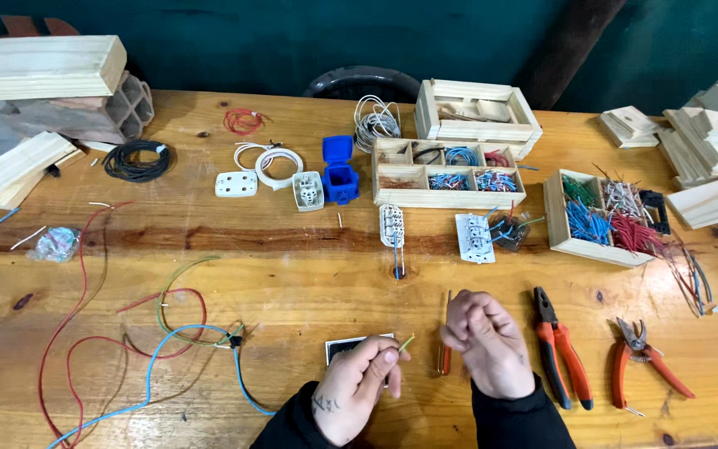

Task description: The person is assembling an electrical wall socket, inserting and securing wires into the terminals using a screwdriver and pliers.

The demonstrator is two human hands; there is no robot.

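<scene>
My left hand pinches a short yellow-green wire piece between thumb and fingers, over a small black-faced white plate on the wooden table. My right hand is curled shut just to the right, fingers bunched; whether it holds anything I cannot tell. A small orange-handled screwdriver lies between the hands, touching neither.
Orange pliers and orange cutters lie right of my right hand. Wooden trays of coloured wire bits, white socket modules, a blue box and wire coils sit farther back. Long loose wires sprawl at left.
</scene>
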